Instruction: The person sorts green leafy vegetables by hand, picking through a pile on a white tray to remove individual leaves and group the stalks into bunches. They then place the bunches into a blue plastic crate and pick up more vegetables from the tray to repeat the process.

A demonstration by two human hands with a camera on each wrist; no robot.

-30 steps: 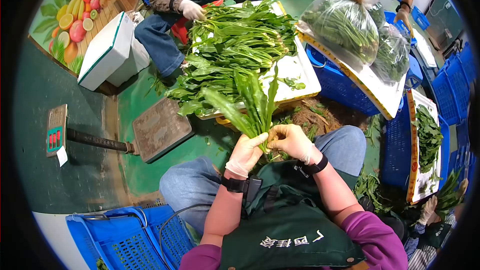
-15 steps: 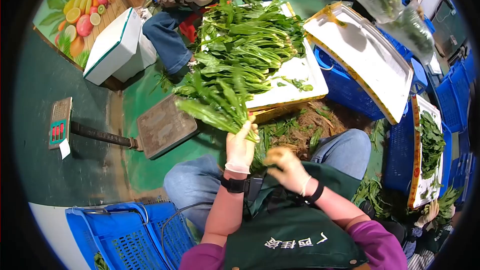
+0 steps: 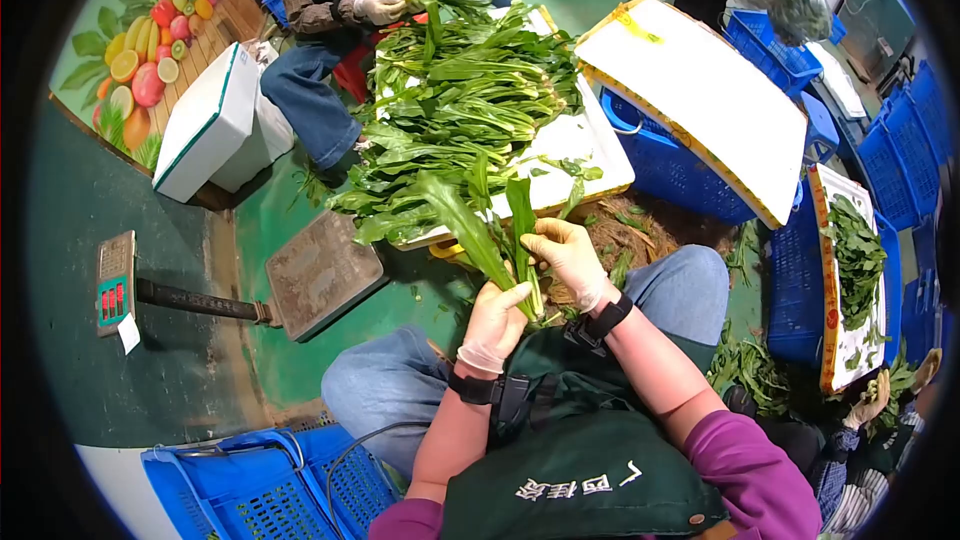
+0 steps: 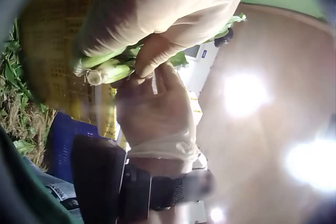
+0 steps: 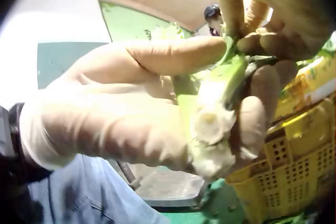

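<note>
Leafy bunch (image 3: 465,230) is located between the two hands, in front of the apron (image 3: 585,470). Left hand (image 3: 495,320) grips the stalks; right hand (image 3: 572,258) pinches greenery between thumb and fingers. Assessed as light: stalks firm, leaves soft, liable to tear, possibly slippery if damp. Recommended hold: stalks, just above the pale ends (image 4: 97,76).

A produce-packing workroom, with heaped leafy greens (image 3: 480,110), blue crates (image 3: 660,165), foam boxes (image 3: 205,120) and platform scale (image 3: 322,265).
</note>
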